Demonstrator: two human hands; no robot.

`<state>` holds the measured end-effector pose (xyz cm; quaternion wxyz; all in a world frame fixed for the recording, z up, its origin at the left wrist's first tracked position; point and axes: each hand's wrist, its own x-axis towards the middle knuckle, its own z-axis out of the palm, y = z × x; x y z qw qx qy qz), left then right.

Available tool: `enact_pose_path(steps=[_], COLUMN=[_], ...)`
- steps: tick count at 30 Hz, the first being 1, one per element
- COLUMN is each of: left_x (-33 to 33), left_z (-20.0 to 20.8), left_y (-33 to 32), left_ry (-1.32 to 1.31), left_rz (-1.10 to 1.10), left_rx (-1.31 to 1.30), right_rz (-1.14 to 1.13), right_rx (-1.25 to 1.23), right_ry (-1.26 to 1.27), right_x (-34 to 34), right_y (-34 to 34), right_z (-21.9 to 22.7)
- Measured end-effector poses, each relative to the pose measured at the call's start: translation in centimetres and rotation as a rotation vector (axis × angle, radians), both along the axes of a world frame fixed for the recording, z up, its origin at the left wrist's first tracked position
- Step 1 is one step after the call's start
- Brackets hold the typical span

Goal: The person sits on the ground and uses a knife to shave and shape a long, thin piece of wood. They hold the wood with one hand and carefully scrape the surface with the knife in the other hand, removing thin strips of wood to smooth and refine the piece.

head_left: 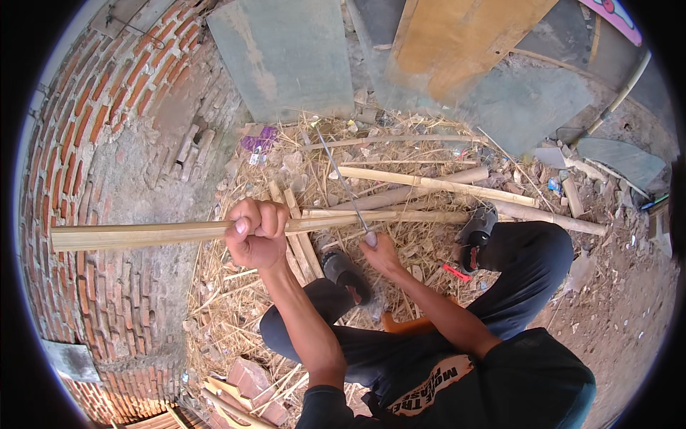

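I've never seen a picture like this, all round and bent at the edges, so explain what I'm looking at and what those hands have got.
There's no machine here: it is a person working bare-handed. The single picture comes from a wide fisheye camera worn on their head, looking down, which is why straight edges bend near the rim. Left in the picture is their left.

Their left hand grips a long pale strip, which looks like bamboo or wood and reaches out toward the brick wall. Their right hand holds the handle of a long thin tool, probably a blade, pointing away from them.

On the ground lie straw-like scraps, longer pieces such as a pale pole, and a small red object.
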<state>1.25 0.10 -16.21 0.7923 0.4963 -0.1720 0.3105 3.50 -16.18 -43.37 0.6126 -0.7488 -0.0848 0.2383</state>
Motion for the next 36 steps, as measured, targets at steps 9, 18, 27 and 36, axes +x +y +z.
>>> enact_pose_path(steps=[9, 18, 27, 36], left_x=[-1.0, -1.3, -1.0, -0.4], left_z=[-0.5, -0.4, -0.2, 0.0], left_y=[-1.9, -1.5, -2.8, -2.4], left_ry=[-0.021, -0.027, -0.034, 0.016], left_rz=[-0.002, 0.011, -0.029, 0.022], left_rx=[0.05, 0.047, 0.06, 0.03], right_rz=[0.098, -0.043, 0.129, 0.044], right_rx=[0.114, -0.055, 0.07, -0.136], right_ry=[-0.165, -0.021, -0.217, -0.003], right_x=[-0.6, 0.0, 0.0, 1.8], right_y=[0.3, -1.3, -1.7, -4.2], right_z=[8.5, -4.3, 2.4, -8.2])
